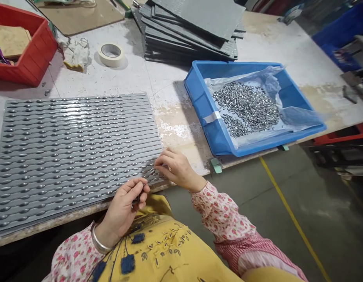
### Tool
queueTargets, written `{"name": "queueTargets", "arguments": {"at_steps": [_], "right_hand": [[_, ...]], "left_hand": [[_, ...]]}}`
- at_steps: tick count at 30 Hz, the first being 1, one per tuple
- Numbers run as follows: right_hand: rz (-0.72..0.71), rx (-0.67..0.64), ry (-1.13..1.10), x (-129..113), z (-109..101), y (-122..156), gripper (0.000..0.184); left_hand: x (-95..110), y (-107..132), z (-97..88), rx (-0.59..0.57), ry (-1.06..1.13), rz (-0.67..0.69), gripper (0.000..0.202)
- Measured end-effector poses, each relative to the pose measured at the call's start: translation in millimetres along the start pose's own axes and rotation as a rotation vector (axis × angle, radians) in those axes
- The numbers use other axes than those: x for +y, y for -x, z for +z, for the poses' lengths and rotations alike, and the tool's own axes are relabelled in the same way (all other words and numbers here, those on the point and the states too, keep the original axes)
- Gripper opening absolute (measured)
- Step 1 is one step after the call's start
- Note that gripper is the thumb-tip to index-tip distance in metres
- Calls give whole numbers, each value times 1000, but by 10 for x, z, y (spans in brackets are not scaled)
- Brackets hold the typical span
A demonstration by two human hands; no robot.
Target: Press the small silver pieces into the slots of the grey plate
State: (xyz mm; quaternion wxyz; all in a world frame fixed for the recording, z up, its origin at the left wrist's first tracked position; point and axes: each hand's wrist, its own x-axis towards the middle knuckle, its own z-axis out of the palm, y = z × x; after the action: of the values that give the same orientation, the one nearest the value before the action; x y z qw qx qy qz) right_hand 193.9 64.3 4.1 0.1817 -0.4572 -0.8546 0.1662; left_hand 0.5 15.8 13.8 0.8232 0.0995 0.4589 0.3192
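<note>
Most of the space is taken up by the counter (166,78), along whose near edge a grey ridged board (140,117) is laid flat, just in front of the person. By judgement, the larger part of the board can be counted as done: its rows are dotted with tapered metal pieces (4,217) from the left end onward. What is left is seen at the right, where the upper and middle rows are bare; in the lowest rows, pieces are found close to the right edge.

To the right, apart from the board, a blue tray (196,94) is placed. Just behind it, a stack of grey boards (184,39) is piled unevenly. At the far left, a brown sheet (81,17) and a red bin (37,55) are kept.

The nearest rows are partly blocked by the left hand (125,203), whose fingers are curled and pressed around what appear to be small dark pieces. The near right corner is covered by the right hand (180,168); its fingers are bent together, but whether anything is pinched cannot be told.

Farther back, a tape roll (113,62) and a crumpled wad (77,55) are left. In the tray, a loose heap (247,105) of similar pieces is fenced by raised walls and a plastic liner (299,117).
</note>
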Motion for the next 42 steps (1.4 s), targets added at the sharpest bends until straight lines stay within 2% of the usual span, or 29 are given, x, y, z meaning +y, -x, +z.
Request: {"name": "queueTargets", "arguments": {"at_steps": [5, 10, 14, 19, 25, 28, 32, 35, 42], "right_hand": [[-84, -138, 143, -31, 15, 21, 15], [-97, -170, 262, -140, 108, -21, 18], [-39, -54, 22, -112, 65, -42, 15], [191, 164, -375, 72, 40, -51, 11], [354, 199, -577, 133, 188, -71, 11], [340, 205, -518, 106, 258, -80, 8], [258, 198, -267, 76, 306, -100, 8], [263, 202, -129, 69, 321, -113, 8], [271, 138, -107, 119, 301, -147, 6]], "left_hand": [[-33, -29, -2, -2, -6, 22, 17], [-41, -34, -4, 7, -1, 6, 19], [-39, -25, -8, 13, 6, 4, 19], [-48, -25, -16, 18, -3, 6, 20], [-57, -41, -31, -2, -11, -6, 19], [-56, -39, -28, 2, -5, -5, 19], [-58, -38, -19, 19, -3, 11, 18], [-65, -46, -22, 11, -13, 36, 17], [-82, -75, -27, -4, -3, 49, 16]]}}
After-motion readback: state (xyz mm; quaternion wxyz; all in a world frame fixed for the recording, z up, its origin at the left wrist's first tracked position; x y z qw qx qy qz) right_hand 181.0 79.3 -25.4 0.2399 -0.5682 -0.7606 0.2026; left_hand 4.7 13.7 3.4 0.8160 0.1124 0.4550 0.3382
